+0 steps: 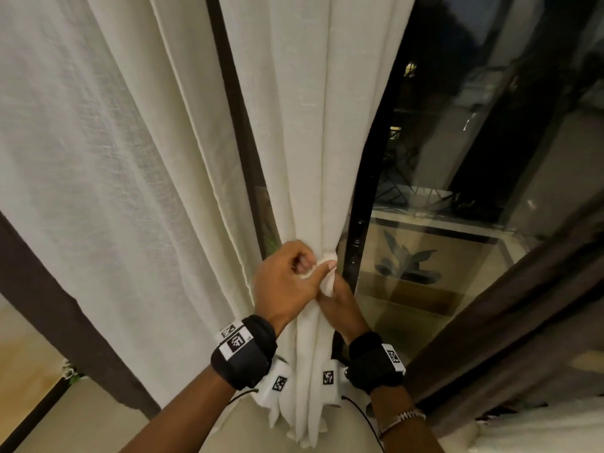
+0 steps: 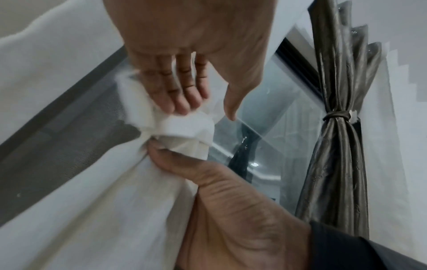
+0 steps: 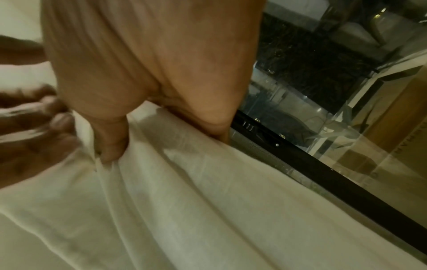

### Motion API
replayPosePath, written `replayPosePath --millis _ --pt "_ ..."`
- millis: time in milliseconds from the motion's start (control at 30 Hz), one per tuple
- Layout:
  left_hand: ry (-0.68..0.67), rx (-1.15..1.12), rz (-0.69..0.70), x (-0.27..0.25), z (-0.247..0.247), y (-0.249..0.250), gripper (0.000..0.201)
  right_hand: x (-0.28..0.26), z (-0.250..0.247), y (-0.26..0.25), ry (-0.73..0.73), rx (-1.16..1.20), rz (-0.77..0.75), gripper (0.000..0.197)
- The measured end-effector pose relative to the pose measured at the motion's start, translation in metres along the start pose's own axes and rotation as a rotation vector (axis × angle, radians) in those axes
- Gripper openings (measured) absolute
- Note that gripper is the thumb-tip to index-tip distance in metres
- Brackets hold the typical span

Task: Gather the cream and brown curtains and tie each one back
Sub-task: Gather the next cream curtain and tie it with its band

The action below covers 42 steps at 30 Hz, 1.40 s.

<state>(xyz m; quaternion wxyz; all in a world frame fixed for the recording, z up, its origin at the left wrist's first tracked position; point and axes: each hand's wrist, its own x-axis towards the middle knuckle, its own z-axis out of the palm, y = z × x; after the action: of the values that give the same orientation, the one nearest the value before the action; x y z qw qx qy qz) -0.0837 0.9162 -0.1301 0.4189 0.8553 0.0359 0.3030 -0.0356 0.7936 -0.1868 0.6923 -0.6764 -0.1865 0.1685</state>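
Note:
The cream curtain [image 1: 313,158] is gathered into a narrow bundle in the middle of the head view. My left hand [image 1: 294,276] curls round a cream tie-back band [image 1: 327,279] at the bundle's waist, thumb laid across it. In the left wrist view the left hand's fingers [image 2: 182,95] lie over the band [image 2: 184,126]. Just below, my right hand [image 1: 340,305] grips the gathered folds, its thumb [image 3: 113,144] dug into the cloth [image 3: 184,201]. A brown curtain [image 2: 339,164] hangs beyond the glass pane, bound at its waist by a tie [image 2: 337,116].
A second cream panel [image 1: 114,191] hangs loose on the left with a brown curtain [image 1: 49,295] behind it. Another brown curtain [image 1: 496,315] falls at the lower right. A dark window frame [image 1: 369,191] and reflective glass [image 1: 457,158] stand right of the bundle.

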Motion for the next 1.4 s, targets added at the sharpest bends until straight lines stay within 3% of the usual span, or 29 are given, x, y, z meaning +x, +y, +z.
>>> replayPosePath --millis 67,133,200,300,333,433,533,667,800,933,1067,1200,1300,1400 --pt "0.024 0.027 -0.164 0.003 0.002 -0.003 0.062 0.001 0.001 0.000 -0.014 0.020 0.044 0.045" --pt "-0.019 0.014 -0.283 0.008 0.004 -0.005 0.072 -0.003 0.006 -0.008 -0.086 0.090 0.065 0.059" --pt "-0.024 -0.046 -0.314 0.011 0.005 -0.008 0.055 -0.002 0.006 -0.008 -0.133 0.126 0.068 0.072" --pt "-0.055 -0.141 -0.298 0.015 0.001 -0.012 0.005 -0.006 0.006 -0.019 -0.161 0.231 0.060 0.083" --pt "-0.083 -0.205 -0.308 0.015 -0.002 -0.015 0.009 -0.005 0.003 -0.019 -0.157 0.321 0.070 0.085" --pt "-0.176 -0.397 -0.384 0.016 -0.009 -0.026 0.028 -0.002 -0.005 -0.027 -0.108 0.534 0.097 0.064" --pt "-0.202 -0.485 -0.419 0.016 -0.012 -0.033 0.043 0.001 -0.010 -0.031 -0.053 0.510 0.116 0.052" --pt "-0.251 -0.722 -0.513 0.020 -0.016 -0.033 0.040 0.010 -0.016 -0.037 -0.004 0.545 0.121 0.061" --pt "-0.239 -1.029 -0.631 0.022 -0.018 -0.036 0.039 0.010 -0.016 -0.046 -0.052 0.419 0.110 0.044" --pt "-0.275 -0.947 -0.535 0.011 -0.012 -0.039 0.046 0.003 -0.002 -0.047 -0.012 0.347 0.047 0.043" --pt "-0.373 -0.554 -0.350 0.004 -0.004 -0.049 0.103 0.001 0.004 -0.036 0.069 0.322 0.015 0.043" --pt "-0.432 -0.325 -0.221 0.011 0.004 -0.059 0.118 -0.001 0.001 -0.036 0.087 0.379 -0.010 0.048" --pt "-0.392 -0.281 -0.152 0.011 0.005 -0.058 0.113 -0.001 0.000 -0.037 0.108 0.403 -0.002 0.050" --pt "-0.253 -0.277 -0.137 0.007 0.003 -0.058 0.083 0.000 0.002 -0.033 0.115 0.400 0.030 0.050"
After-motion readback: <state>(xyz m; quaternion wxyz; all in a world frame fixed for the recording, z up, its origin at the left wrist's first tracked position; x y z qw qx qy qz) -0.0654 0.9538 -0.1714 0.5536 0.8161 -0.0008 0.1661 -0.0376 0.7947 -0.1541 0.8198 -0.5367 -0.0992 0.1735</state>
